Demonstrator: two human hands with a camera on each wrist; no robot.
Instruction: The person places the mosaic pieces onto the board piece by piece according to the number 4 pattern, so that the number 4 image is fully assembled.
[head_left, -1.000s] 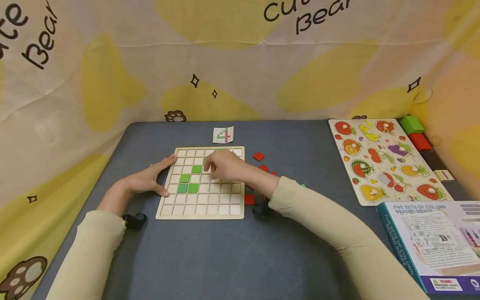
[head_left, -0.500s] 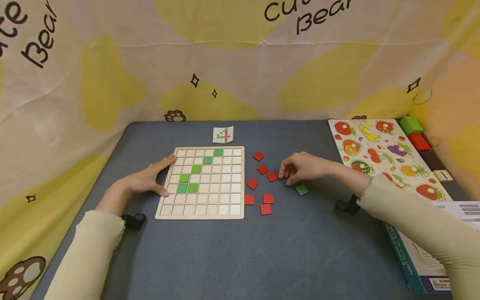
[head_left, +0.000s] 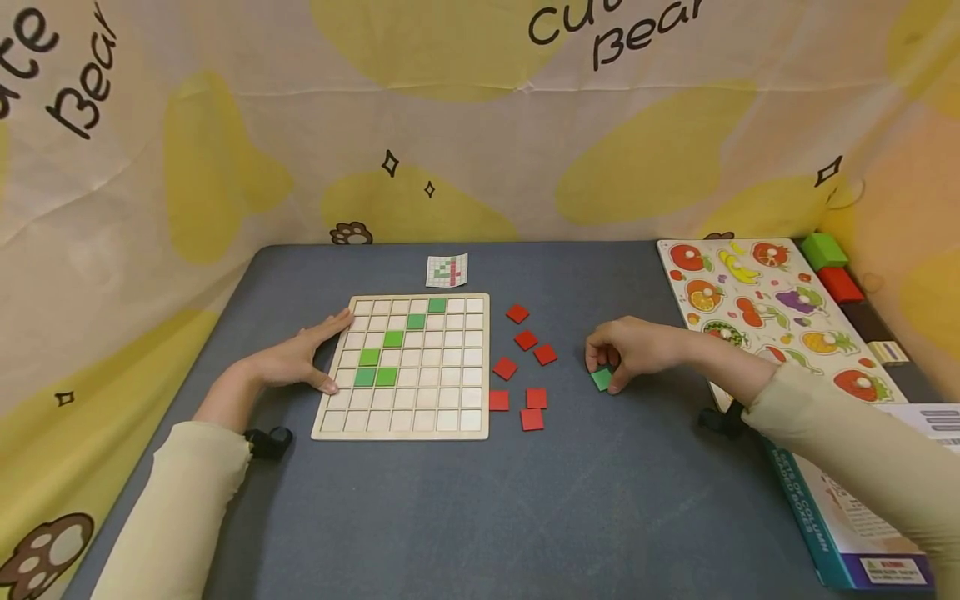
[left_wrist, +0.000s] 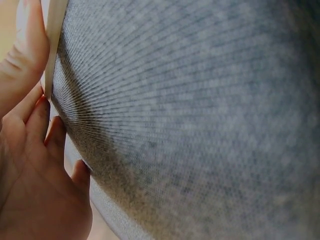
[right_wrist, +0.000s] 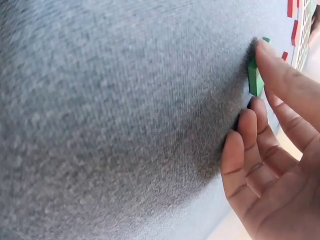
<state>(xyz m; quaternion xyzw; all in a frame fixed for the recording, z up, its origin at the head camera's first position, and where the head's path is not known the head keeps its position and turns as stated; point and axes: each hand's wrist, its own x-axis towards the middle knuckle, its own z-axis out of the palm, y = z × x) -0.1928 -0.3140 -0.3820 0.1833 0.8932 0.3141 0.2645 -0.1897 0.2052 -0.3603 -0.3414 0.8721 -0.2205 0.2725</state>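
Here the left hand [head_left: 296, 360] lies flat with straight fingers against the left edge of the square wooden grid board [head_left: 405, 427], steadying it on the grey felt-covered table [head_left: 480, 508]. On the board, five flat green square tiles [head_left: 386, 376] already sit in cells, forming a rising diagonal with a short foot. Behind the board lies a small printed pattern card [head_left: 447, 270]. To the right of the board, seven loose red square tiles [head_left: 525, 339] are scattered on the table. Further right, the right hand [head_left: 637, 348] curls its thumb and fingers around the single loose green square tile [head_left: 601, 379], which lies on the table; the right wrist view shows the fingertips at its edges. The step in hand looks like picking up this tile. The next move probably calls for lifting it cleanly and carrying it leftward over the red tiles.
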